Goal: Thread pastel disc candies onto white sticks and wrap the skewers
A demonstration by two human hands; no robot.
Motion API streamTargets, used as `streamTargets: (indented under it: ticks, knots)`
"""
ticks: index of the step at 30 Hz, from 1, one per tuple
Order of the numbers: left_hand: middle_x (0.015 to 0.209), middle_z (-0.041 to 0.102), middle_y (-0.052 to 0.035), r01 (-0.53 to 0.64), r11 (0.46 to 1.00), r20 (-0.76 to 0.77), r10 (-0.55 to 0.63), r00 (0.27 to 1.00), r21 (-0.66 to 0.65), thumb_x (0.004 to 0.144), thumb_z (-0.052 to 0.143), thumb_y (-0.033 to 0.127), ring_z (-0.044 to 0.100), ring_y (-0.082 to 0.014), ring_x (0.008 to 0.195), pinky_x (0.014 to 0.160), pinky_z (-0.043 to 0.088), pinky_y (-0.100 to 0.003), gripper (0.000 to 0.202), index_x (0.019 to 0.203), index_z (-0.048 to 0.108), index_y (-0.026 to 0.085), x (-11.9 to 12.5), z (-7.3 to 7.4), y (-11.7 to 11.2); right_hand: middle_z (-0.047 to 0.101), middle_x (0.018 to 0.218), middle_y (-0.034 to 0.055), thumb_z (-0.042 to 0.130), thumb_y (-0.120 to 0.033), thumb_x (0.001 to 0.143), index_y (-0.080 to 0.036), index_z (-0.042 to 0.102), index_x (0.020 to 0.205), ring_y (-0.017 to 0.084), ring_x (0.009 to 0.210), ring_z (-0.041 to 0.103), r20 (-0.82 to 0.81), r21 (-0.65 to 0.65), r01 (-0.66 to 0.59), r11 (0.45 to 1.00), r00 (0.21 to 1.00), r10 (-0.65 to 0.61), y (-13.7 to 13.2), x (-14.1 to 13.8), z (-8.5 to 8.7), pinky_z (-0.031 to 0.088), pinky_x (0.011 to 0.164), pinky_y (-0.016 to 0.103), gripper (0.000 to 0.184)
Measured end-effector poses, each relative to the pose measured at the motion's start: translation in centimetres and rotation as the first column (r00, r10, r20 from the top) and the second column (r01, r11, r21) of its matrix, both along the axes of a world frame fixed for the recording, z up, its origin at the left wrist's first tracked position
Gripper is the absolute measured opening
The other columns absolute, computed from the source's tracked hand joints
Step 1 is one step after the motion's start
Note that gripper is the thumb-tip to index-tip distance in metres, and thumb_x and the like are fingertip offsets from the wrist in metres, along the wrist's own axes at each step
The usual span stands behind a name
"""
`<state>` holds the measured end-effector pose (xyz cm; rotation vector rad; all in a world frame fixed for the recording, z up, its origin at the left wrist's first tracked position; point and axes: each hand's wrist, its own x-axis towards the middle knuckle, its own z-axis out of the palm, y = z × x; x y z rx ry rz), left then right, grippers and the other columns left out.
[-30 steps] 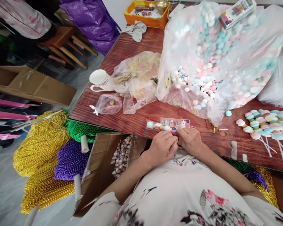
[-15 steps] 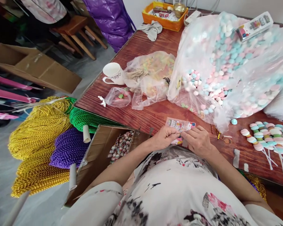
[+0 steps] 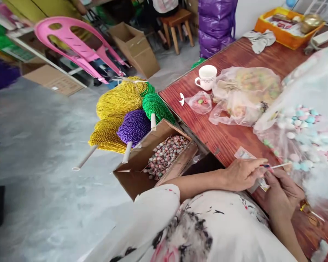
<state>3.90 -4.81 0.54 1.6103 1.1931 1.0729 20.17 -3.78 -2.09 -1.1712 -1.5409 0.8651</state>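
Over the table's front edge, my left hand (image 3: 242, 174) is closed in a pinch. At its fingertips is a thin white stick (image 3: 281, 165) with a small dark blue end. My right hand (image 3: 284, 193) meets it there, thumb and fingers pressed together; what they grip is hidden. A clear printed plastic packet (image 3: 243, 153) lies beneath and behind the hands, partly covered by them. Right of the hands rests a large clear bag (image 3: 303, 142) of pink, blue and white candy-like pieces. Another short white stick (image 3: 317, 215) with a yellow part lies near my right wrist.
An open carton (image 3: 136, 182) of small wrapped pieces stands left of the table. Beside it are gold (image 3: 114, 98), purple (image 3: 133, 125) and green (image 3: 155, 105) bead strands. A white mug (image 3: 207, 77), plastic bags (image 3: 243, 94) and an orange tray (image 3: 292, 43) sit farther back.
The view has swung left, showing more floor and a pink chair. My hands have moved off the printed packet's middle, and a thin white stick now shows at my fingertips.
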Motion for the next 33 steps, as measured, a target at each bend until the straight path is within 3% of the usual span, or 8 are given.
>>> streamTargets:
  ticks: [5, 9, 13, 16, 21, 28, 31, 33]
  knots:
    - [0.065, 0.048, 0.0027, 0.279, 0.899, 0.278, -0.188, 0.942, -0.338, 0.096, 0.04, 0.038, 0.046, -0.0081, 0.058, 0.057, 0.04, -0.02, 0.034, 0.075, 0.053, 0.015, -1.6, 0.6, -0.5, 0.07, 0.077, 0.0015, 0.068, -0.015, 0.077, -0.022, 0.071, 0.086, 0.017, 0.072, 0.064, 0.247, 0.349, -0.084, 0.934, 0.969, -0.005, 0.4, -0.5, 0.6, 0.052, 0.069, 0.032, 0.012]
    - [0.07, 0.049, 0.0019, 0.376, 0.842, 0.363, -0.236, 0.902, -0.386, 0.092, 0.047, 0.044, 0.045, -0.008, 0.063, 0.059, 0.039, -0.019, 0.035, 0.075, 0.052, 0.015, -2.8, 0.8, 0.0, 0.07, 0.077, 0.002, 0.057, -0.015, 0.084, -0.022, 0.069, 0.085, 0.016, 0.071, 0.063, 0.346, 0.258, -0.187, 0.948, 0.934, 0.09, -0.1, -1.8, 2.1, 0.05, 0.066, 0.03, 0.014]
    - [0.065, 0.05, 0.0028, 0.535, 0.665, 0.555, -0.212, 0.804, -0.521, 0.084, 0.058, 0.051, 0.044, -0.0067, 0.054, 0.049, 0.036, -0.017, 0.037, 0.079, 0.053, 0.015, -2.8, 0.9, 1.6, 0.06, 0.062, -0.0021, 0.055, -0.022, 0.089, -0.02, 0.064, 0.074, 0.012, 0.057, 0.054, 0.123, 0.004, -0.148, 0.989, 0.982, 0.147, 1.3, -2.5, 3.0, 0.044, 0.056, 0.026, 0.018]
    - [0.063, 0.056, -0.0001, 0.615, 0.549, 0.675, -0.12, 0.728, -0.566, 0.078, 0.065, 0.05, 0.048, -0.0084, 0.05, 0.041, 0.032, -0.017, 0.038, 0.071, 0.05, 0.016, -1.9, 1.1, 2.3, 0.065, 0.081, 0.0022, 0.053, -0.022, 0.089, -0.021, 0.066, 0.089, 0.015, 0.074, 0.06, 0.118, 0.092, -0.081, 0.992, 0.991, 0.07, 2.3, -1.2, 3.7, 0.048, 0.066, 0.029, 0.013]
    - [0.049, 0.056, -0.0002, 0.655, 0.52, 0.717, -0.112, 0.688, -0.548, 0.071, 0.071, 0.038, 0.047, -0.0079, 0.039, 0.047, 0.042, -0.022, 0.033, 0.059, 0.053, 0.013, -1.0, 0.9, 2.8, 0.06, 0.131, 0.0038, 0.058, -0.026, 0.088, -0.035, 0.063, 0.117, 0.027, 0.128, 0.044, 0.695, 0.438, -0.429, 0.79, 0.719, 0.006, 2.2, 2.5, 4.9, 0.029, 0.105, 0.05, 0.031]
    - [0.046, 0.05, 0.0024, 0.825, 0.174, 0.755, -0.336, 0.564, -0.538, 0.07, 0.071, 0.046, 0.04, -0.0053, 0.032, 0.048, 0.043, -0.024, 0.041, 0.056, 0.053, 0.013, -0.9, 0.4, 3.7, 0.07, 0.089, 0.0028, 0.051, -0.017, 0.091, -0.019, 0.063, 0.112, 0.021, 0.11, 0.054, 0.784, 0.479, -0.631, 0.61, 0.62, 0.026, 1.7, 4.0, 4.9, 0.028, 0.099, 0.048, 0.025]
    - [0.049, 0.048, 0.005, 0.808, 0.178, 0.702, -0.414, 0.58, -0.562, 0.071, 0.068, 0.057, 0.036, -0.0053, 0.034, 0.047, 0.042, -0.024, 0.045, 0.067, 0.052, 0.015, -0.6, 0.9, 3.6, 0.061, 0.067, 0.0005, 0.048, -0.014, 0.087, -0.017, 0.064, 0.09, 0.019, 0.087, 0.056, 0.728, 0.516, -0.572, 0.638, 0.685, 0.025, 1.2, 3.5, 4.4, 0.03, 0.09, 0.046, 0.017]
    - [0.057, 0.05, 0.0036, 0.721, 0.355, 0.485, -0.556, 0.675, -0.596, 0.08, 0.056, 0.06, 0.042, -0.008, 0.043, 0.051, 0.044, -0.025, 0.044, 0.076, 0.053, 0.017, -0.7, 1.0, 3.4, 0.057, 0.062, 0.0001, 0.047, -0.012, 0.082, -0.017, 0.06, 0.079, 0.018, 0.078, 0.052, 0.697, 0.485, -0.471, 0.737, 0.717, 0.0, 1.0, 2.8, 3.4, 0.029, 0.084, 0.044, 0.014]
